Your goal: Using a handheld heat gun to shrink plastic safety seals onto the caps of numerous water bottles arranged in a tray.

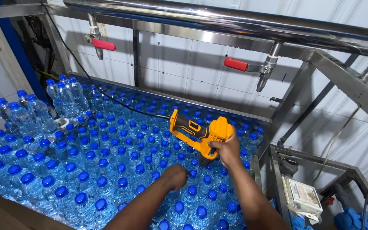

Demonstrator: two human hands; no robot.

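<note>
Right hand point(228, 150) closed around the yellow power tool point(198, 131), nose pressed down onto a bottle cap. Left hand point(176, 176) wrapped over a blue-capped bottle point(191, 182) just beside it. All around, water bottles point(86, 170) packed tight on the steel worktop point(218, 107). Above, red-handled valves point(236, 64) on a pipe.

Both forearms are reaching forward from the lower edge of view. The left hand point(176, 176) is curling downward in a loose fist. The right hand point(226, 150) is gripping, fingers wrapped tight, wrist raised.
</note>
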